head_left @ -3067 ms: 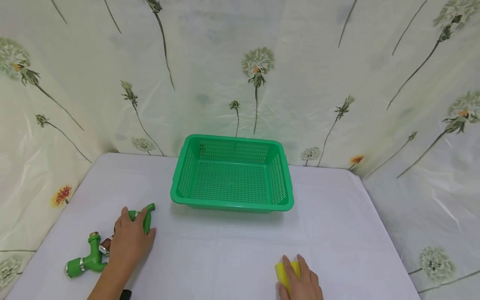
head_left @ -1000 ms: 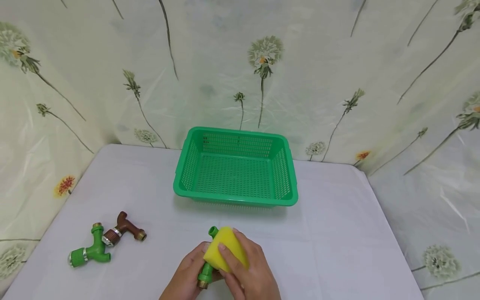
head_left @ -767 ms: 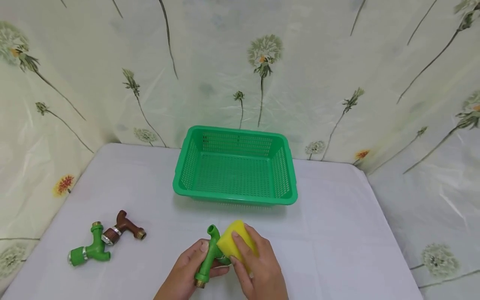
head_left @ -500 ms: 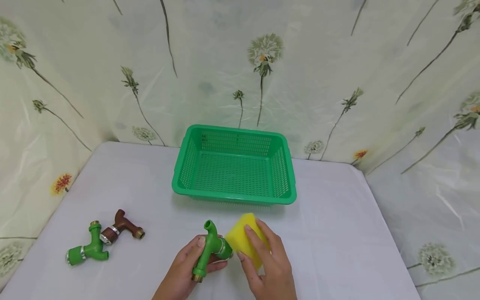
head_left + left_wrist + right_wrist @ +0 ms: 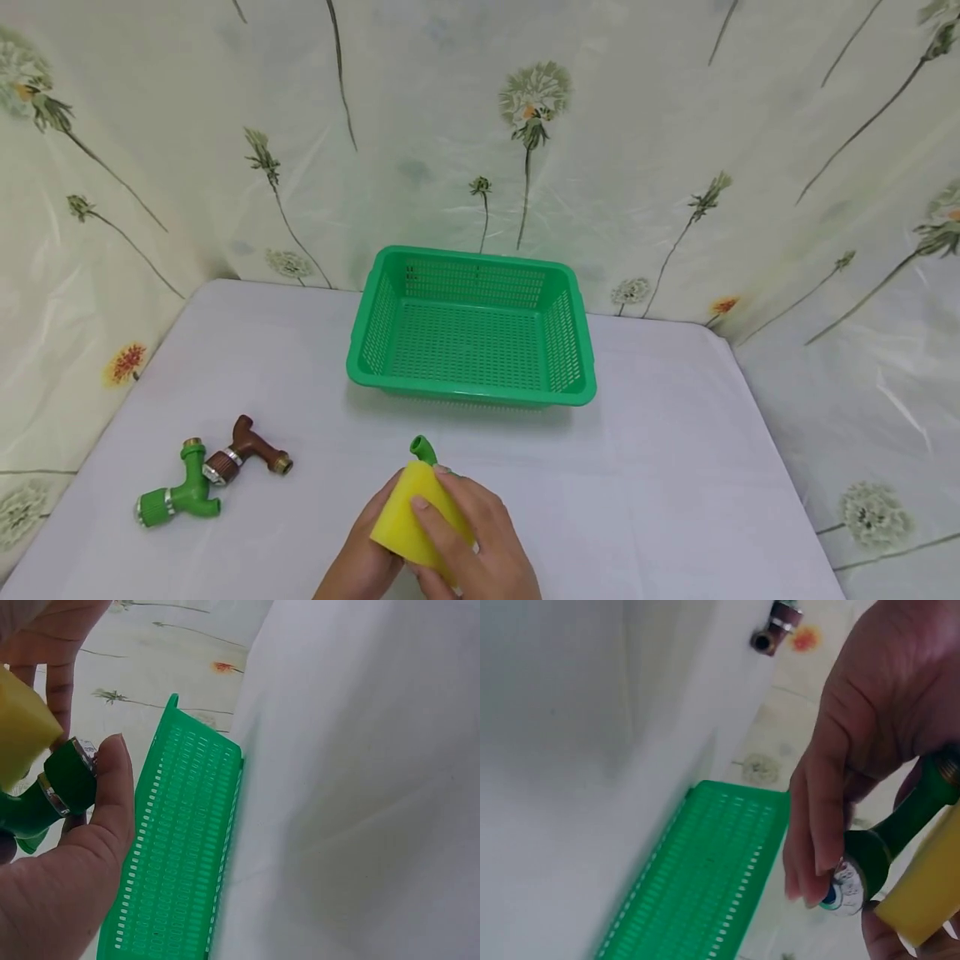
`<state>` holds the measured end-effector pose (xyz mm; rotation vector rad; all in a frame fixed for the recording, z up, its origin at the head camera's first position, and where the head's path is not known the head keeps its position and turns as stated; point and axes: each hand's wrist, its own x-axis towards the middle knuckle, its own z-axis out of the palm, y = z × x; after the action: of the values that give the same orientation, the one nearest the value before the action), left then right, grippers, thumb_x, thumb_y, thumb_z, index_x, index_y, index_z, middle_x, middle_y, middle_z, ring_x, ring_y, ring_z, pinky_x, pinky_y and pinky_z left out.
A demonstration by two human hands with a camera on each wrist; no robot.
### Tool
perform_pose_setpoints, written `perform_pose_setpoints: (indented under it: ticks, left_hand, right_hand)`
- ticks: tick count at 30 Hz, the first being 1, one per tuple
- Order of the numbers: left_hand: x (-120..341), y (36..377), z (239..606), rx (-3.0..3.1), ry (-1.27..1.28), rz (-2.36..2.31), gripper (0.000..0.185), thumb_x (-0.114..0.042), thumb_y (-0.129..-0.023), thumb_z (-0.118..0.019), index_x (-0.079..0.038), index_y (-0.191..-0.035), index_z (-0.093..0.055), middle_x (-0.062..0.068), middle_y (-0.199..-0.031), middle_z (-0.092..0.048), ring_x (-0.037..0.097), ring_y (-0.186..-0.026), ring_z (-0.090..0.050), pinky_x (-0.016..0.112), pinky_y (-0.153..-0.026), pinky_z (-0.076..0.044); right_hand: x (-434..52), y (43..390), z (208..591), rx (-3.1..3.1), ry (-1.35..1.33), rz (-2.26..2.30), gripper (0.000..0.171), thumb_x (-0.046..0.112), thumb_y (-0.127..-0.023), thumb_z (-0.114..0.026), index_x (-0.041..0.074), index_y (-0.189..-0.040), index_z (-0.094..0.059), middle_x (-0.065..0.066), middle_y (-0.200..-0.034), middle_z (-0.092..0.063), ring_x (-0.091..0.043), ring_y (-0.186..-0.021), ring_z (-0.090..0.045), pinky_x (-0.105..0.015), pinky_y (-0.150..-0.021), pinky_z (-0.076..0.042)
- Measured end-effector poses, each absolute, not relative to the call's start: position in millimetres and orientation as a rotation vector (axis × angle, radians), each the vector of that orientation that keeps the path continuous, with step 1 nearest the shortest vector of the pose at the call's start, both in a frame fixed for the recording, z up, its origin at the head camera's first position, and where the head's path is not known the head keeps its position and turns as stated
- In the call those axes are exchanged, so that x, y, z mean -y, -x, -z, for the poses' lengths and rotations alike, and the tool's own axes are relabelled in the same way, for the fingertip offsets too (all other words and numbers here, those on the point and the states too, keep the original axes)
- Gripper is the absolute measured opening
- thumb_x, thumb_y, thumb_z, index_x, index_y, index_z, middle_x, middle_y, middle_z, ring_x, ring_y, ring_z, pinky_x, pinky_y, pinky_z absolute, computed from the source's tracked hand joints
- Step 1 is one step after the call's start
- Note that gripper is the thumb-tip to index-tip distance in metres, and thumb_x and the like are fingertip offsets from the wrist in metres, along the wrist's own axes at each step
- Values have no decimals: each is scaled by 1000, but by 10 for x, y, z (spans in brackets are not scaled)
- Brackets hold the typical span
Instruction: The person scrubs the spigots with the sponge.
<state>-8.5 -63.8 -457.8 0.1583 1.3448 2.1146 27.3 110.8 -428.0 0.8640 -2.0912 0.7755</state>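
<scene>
Green tap [image 5: 422, 450] held above the near middle of the desk [image 5: 675, 500], in front of the green basket [image 5: 471, 392]: in the head view only its spout end shows, rising past the top edge of the yellow sponge [image 5: 408, 518], which covers the rest of the body. The left hand [image 5: 358, 562] grips the tap from below and the left — in the left wrist view its thumb [image 5: 112, 787] lies curled against the tap's green body [image 5: 52, 795] beside a chrome ring, and in the right wrist view its fingers close round the same stem [image 5: 885, 840] near a round cap end. The right hand [image 5: 468, 546] holds the sponge, fingers laid over its upper face and pressing it against the tap; the sponge appears as a yellow block at the edge of both wrist views [image 5: 19, 735] [image 5: 922, 892]. The basket is a perforated rectangular tray standing on the desk towards the back, well apart from the hands. At the left of the desk lie two further taps, a green one [image 5: 176, 500] and a brown one [image 5: 247, 454], just beside each other with their fittings meeting. The desk bears a white cloth — behind and on both sides hangs a pale sheet printed with dandelions [image 5: 528, 100].
</scene>
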Motion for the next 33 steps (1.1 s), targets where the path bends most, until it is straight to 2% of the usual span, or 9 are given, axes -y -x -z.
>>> perform_pose_setpoints:
  ticks: [3, 5, 12, 15, 21, 27, 29, 33]
  left_hand:
    - [619, 105, 4543, -1389, -134, -2083, 49, -50, -114, -31, -12, -136, -51, 4, -102, -58, 15, -87, -55, 30, -81, -54]
    - [613, 124, 4508, -1426, -113, -2067, 54, -54, -113, -32, -10, -136, -50, 5, -100, -56, 16, -87, -54, 30, -81, -52]
    - [549, 205, 4448, -1408, -128, -2135, 69, -55, -112, -33, 2, -152, -40, 15, -134, -60, 26, -117, -65, 41, -102, -55]
    - [523, 243, 4449, -1361, -116, -2197, 71, -53, -113, -35, 6, -152, -39, 18, -140, -59, 28, -121, -67, 44, -104, -54]
    - [478, 342, 4429, -1368, -92, -2238, 75, -57, -111, -37, 6, -150, -42, 20, -138, -59, 30, -121, -67, 45, -103, -55]
    - [436, 379, 4400, -1398, -61, -2266, 73, -56, -111, -37, 6, -150, -42, 18, -134, -61, 29, -119, -68, 45, -103, -55]
    - [425, 384, 4394, -1426, -29, -2250, 72, -56, -111, -36, 5, -150, -42, 15, -131, -61, 27, -116, -68, 42, -102, -55]
    - [400, 416, 4377, -1492, 49, -2219, 73, -61, -109, -37, 0, -147, -44, 9, -117, -59, 20, -102, -59, 31, -92, -54]
  right_hand:
    - [-1166, -246, 4351, 2116, -851, -761, 40, 32, -108, -59, 3, -132, -68, -24, -138, -61, -36, -117, -62, -35, -103, -52]
    - [-1214, -224, 4394, 2148, -822, -752, 41, 35, -109, -57, 4, -134, -67, -23, -140, -60, -34, -118, -61, -33, -106, -49]
    - [-1454, -99, 4455, 2289, -633, -749, 47, 42, -109, -56, 9, -141, -64, -18, -145, -56, -32, -120, -59, -24, -112, -41]
    - [-1540, -64, 4457, 2364, -536, -814, 52, 45, -108, -57, 11, -147, -59, -14, -147, -54, -30, -122, -59, -17, -110, -40]
    - [-1630, -7, 4393, 2364, -436, -950, 59, 44, -106, -60, 9, -153, -52, -11, -148, -54, -29, -128, -58, -17, -111, -40]
    - [-1566, -24, 4291, 2307, -445, -994, 57, 42, -106, -61, 7, -150, -55, -14, -147, -54, -30, -126, -60, -16, -108, -42]
    - [-1510, -32, 4260, 2274, -492, -997, 55, 40, -106, -61, 5, -148, -56, -17, -147, -54, -31, -125, -60, -17, -108, -44]
    - [-1380, -21, 4220, 2196, -606, -1018, 51, 35, -106, -64, 1, -144, -59, -21, -144, -55, -33, -124, -59, -20, -109, -45]
